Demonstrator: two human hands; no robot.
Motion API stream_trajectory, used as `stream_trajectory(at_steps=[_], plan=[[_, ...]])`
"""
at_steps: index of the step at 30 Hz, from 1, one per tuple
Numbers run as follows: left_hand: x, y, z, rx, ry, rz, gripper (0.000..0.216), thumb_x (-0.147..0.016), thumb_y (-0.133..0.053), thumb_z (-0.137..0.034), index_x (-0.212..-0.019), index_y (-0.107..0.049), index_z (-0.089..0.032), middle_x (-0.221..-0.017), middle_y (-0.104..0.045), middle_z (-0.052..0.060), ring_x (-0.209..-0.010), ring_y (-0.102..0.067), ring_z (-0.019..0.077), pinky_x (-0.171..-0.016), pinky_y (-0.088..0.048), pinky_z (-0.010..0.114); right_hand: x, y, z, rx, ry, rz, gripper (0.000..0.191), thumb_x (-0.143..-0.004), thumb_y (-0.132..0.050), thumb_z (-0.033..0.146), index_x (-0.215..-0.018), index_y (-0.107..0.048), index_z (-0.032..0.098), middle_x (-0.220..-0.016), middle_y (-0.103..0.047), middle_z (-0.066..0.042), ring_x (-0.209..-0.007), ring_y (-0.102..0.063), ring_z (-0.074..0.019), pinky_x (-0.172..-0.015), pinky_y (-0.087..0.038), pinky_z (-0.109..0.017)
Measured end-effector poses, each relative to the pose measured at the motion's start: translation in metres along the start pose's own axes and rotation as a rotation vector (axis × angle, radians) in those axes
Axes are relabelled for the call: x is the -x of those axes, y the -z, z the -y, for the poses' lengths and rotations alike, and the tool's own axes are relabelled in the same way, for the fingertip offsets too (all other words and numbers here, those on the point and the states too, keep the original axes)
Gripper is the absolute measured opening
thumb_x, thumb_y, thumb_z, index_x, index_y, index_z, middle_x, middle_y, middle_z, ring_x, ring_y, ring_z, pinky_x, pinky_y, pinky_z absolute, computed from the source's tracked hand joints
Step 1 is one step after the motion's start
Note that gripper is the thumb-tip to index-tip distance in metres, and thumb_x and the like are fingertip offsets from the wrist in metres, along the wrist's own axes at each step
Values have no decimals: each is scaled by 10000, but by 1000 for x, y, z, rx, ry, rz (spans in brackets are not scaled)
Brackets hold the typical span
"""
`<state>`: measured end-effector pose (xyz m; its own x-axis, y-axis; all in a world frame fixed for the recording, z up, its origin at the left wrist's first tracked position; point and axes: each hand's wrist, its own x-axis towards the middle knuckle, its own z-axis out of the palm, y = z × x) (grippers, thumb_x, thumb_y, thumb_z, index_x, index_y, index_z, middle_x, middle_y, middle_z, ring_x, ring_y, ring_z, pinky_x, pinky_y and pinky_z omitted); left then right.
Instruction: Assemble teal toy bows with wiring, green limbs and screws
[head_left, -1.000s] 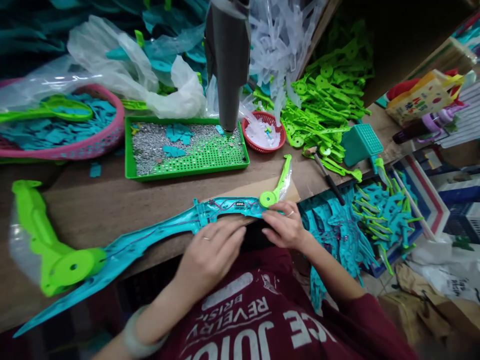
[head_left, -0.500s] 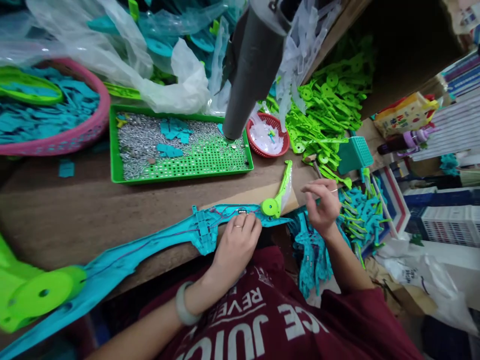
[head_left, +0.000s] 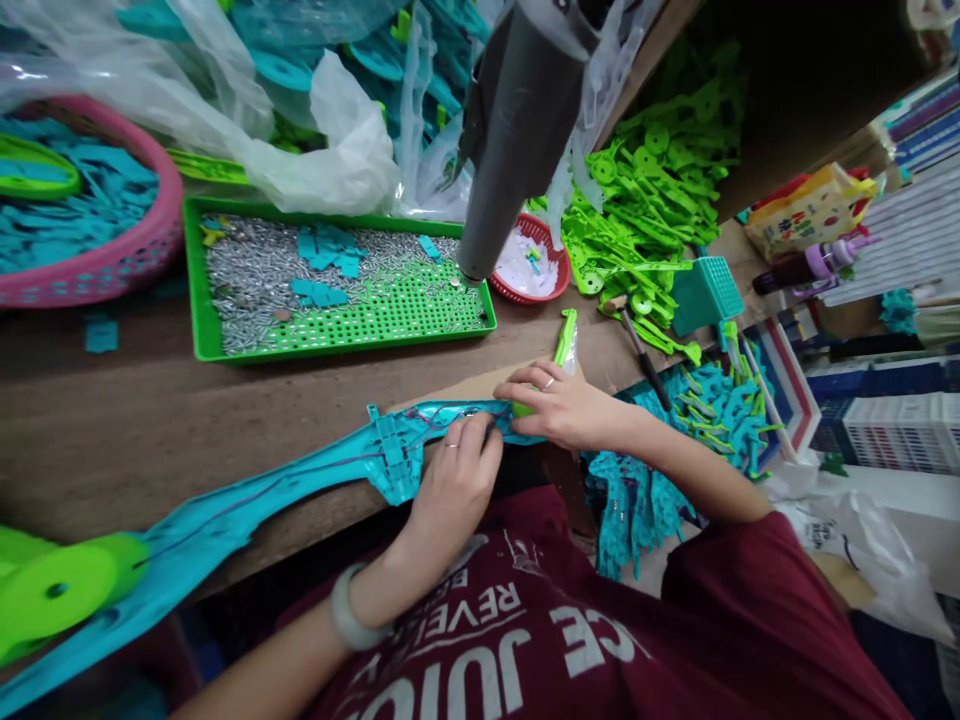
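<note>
A long turquoise plastic piece with a thin dark wire along it lies at the table's front edge. My left hand has its bent fingers on this piece, near its right part; the fingertips are partly hidden. Over the piece's right end, my right hand curls its fingers on the round end of a lime-green plastic arm. That arm's narrow part points away from me, with a clear strip along its side. A larger lime-green part is joined to the turquoise piece at the lower left.
A green tray of screws stands behind, below a grey tube. Left is a pink basket, right a red basket. Lime-green parts are heaped beyond a black-handled tool. Turquoise parts hang at right.
My right hand has come left, from beside the black-handled tool onto the green arm's round end. My left hand stays on the turquoise piece. The view has shifted slightly.
</note>
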<state>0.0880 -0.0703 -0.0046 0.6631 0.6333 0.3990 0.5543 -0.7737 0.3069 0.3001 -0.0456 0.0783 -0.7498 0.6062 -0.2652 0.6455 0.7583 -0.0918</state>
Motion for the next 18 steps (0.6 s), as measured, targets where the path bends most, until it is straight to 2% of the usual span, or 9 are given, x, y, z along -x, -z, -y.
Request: stream_trajectory(at_steps=[5,7,10,14,18], plan=[[1,-1,-1,25,9,-44,181,-934,-523,-41,-1029,-676,-57,-1093,-621,190,-982,-595,305,-820,-550,396,-16,10,-8,-52,102,164,225,-859,-708,296,-1033,-715,154,-1300,-542,-170,-1238,-442,-354,-984,-381,-482],[2,-2,-1,23,13,-44,179,-937,-518,-43,-1026,-672,-57,-1090,-615,189,-978,-593,306,-812,-552,398,-21,13,-11,-75,127,208,237,-855,-703,265,-1059,-705,145,-1251,-547,-170,-1189,-452,-341,-943,-387,-458],[3,-2,-1,23,14,-26,190,-937,-520,-41,-1067,-658,-52,-1112,-611,193,-997,-595,313,-811,-555,398,-28,16,-20,-192,165,253,142,-898,-650,236,-1008,-701,163,-1202,-553,-145,-1105,-461,-295,-884,-393,-414],[2,3,1,87,11,-38,196,-947,-542,-67,-1127,-616,-51,-1108,-616,182,-993,-600,301,-834,-562,412,-35,13,-30,-430,130,170,170,-994,-546,264,-951,-682,171,-1028,-618,-79,-961,-495,-211,-904,-398,-369],[2,13,3,189,27,-97,133,-946,-583,-90,-1074,-588,-54,-1149,-610,201,-1064,-607,296,-924,-555,427,-39,-6,-22,-525,21,37,145,-982,-576,214,-911,-688,157,-843,-646,-29,-806,-506,-163,-900,-403,-345]])
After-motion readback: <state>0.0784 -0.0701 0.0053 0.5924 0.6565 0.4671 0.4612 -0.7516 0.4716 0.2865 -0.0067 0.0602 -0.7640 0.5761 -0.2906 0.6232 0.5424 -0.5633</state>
